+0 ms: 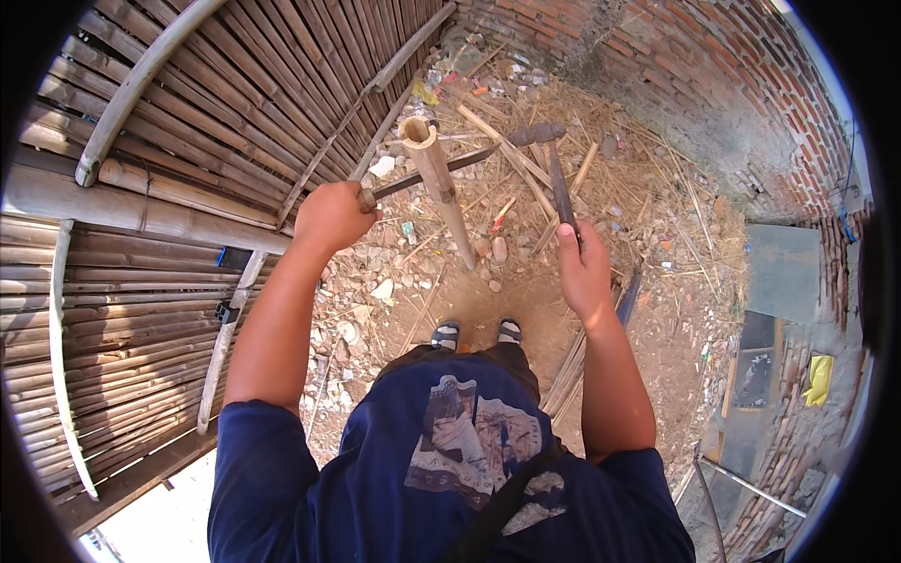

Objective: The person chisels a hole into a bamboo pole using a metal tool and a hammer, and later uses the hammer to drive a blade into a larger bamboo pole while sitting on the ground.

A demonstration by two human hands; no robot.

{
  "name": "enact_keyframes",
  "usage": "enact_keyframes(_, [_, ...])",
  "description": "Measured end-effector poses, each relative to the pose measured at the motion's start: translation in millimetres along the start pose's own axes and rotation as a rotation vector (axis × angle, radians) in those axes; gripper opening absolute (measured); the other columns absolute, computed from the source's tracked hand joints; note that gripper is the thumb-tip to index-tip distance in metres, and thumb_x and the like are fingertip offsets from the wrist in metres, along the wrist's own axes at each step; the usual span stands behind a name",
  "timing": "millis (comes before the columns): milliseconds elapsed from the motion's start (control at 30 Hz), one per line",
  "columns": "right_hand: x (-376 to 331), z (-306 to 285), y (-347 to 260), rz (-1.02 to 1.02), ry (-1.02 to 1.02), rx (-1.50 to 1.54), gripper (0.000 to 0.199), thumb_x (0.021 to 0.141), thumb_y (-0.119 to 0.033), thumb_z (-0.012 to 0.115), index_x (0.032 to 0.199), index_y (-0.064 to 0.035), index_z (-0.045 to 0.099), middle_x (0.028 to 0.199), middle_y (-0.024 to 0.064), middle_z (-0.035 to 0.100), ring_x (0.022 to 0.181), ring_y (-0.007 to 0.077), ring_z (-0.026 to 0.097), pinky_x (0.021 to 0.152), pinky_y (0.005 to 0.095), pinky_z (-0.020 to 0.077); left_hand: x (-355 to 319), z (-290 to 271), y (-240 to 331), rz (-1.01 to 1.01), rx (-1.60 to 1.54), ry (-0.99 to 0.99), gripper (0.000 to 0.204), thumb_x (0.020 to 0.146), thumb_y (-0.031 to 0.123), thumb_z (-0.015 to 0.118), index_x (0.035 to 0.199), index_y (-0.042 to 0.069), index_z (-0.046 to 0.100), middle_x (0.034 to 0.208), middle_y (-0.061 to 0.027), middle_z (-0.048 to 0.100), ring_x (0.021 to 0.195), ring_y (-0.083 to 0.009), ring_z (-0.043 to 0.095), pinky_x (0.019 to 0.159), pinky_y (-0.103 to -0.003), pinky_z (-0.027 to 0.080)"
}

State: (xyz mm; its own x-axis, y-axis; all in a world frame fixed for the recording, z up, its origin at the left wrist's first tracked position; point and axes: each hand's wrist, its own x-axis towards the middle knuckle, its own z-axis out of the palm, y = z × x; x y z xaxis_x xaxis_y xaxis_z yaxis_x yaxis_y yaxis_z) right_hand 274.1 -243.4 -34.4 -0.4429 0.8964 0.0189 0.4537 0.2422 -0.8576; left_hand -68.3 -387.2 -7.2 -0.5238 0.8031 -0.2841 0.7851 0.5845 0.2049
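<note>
My left hand (333, 218) is closed round the wooden handle of a machete (469, 159). Its dark blade reaches to the right, level with the upper part of a bamboo pole (450, 211). The pole stands upright in front of me, its hollow cut end facing up. Whether the blade sits in the bamboo or only lies against it, I cannot tell. In my right hand (584, 267) is a hammer (560, 188), gripped low on the handle. The hammer's head is raised, just right of the machete's tip and apart from the pole.
A bamboo slat wall (253, 89) rises on the left, a worn brick wall (694, 80) at the far right. Bamboo strips (582, 169), straw and rubble cover the ground ahead. More long strips (568, 375) lie by my right leg. A yellow cloth (818, 380) hangs at the right.
</note>
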Motion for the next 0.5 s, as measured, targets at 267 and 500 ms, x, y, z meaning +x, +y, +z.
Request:
enact_keyframes(267, [-41, -11, 22, -0.003, -0.024, 0.121, 0.038, 0.109, -0.033, 0.055, 0.113, 0.0035, 0.064, 0.078, 0.0071, 0.060, 0.074, 0.0146, 0.056, 0.067, 0.0348, 0.0469, 6, 4, -3, 0.115, -0.134, 0.063, 0.059, 0.084, 0.049, 0.081, 0.113, -0.001, 0.071, 0.099, -0.0244, 0.074, 0.094, -0.0414, 0.072, 0.084, -0.048, 0.056])
enact_keyframes(500, [-44, -1, -36, -0.179, -0.144, 0.100, 0.034, 0.110, -0.030, 0.056, 0.117, 0.0021, 0.062, 0.073, 0.0018, 0.056, 0.064, 0.0095, 0.051, 0.060, 0.0273, 0.0421, 27, -9, 29, 0.029, -0.155, 0.042, 0.050, 0.081, 0.044, 0.077, 0.102, -0.001, 0.075, 0.099, -0.0245, 0.074, 0.098, -0.0423, 0.071, 0.088, -0.049, 0.056])
